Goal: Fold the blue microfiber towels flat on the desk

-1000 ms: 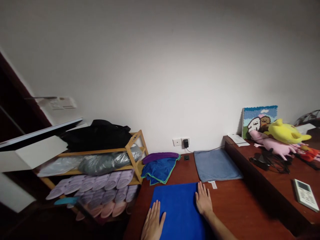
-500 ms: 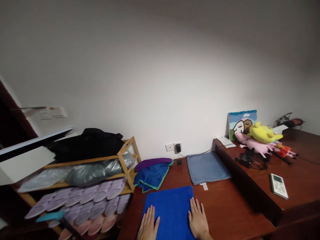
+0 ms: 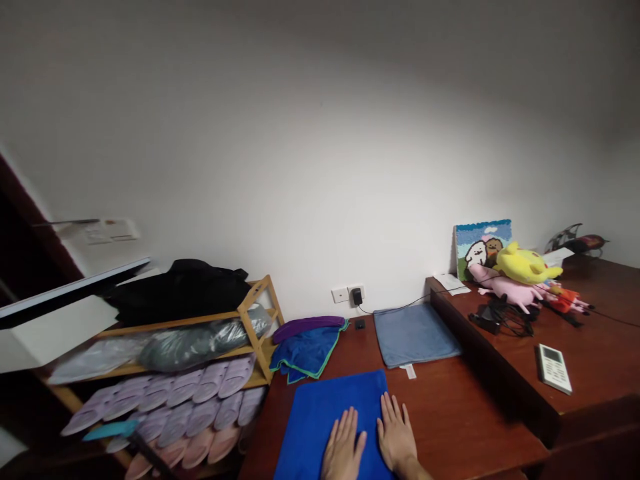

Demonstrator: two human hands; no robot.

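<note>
A bright blue cloth (image 3: pixel 313 417) lies spread on the reddish-brown table (image 3: pixel 440 413), its near part cut off by the bottom of the view. My left hand (image 3: pixel 344 445) rests flat on the middle of it, fingers stretched out. At the cloth's right edge, my right hand (image 3: pixel 397 435) lies flat too, partly on the cloth, with its fingers a little apart. Neither hand holds anything. Beyond the cloth are a crumpled blue cloth with green trim (image 3: pixel 307 353), a purple cloth (image 3: pixel 305 327) and a flat grey-blue cloth (image 3: pixel 417 335).
A wooden shoe rack (image 3: pixel 257 333) with several slippers (image 3: pixel 187 387) and a black bag (image 3: pixel 183 293) stands at left. On the raised surface at right lie a white remote (image 3: pixel 554 369), plush toys (image 3: pixel 525 267) and a black adapter (image 3: pixel 487 321). A plug (image 3: pixel 357 295) sits in the wall.
My left hand has moved right, from the left edge of the blue cloth to its middle. My right hand has stayed at the right edge. The view has shifted slightly.
</note>
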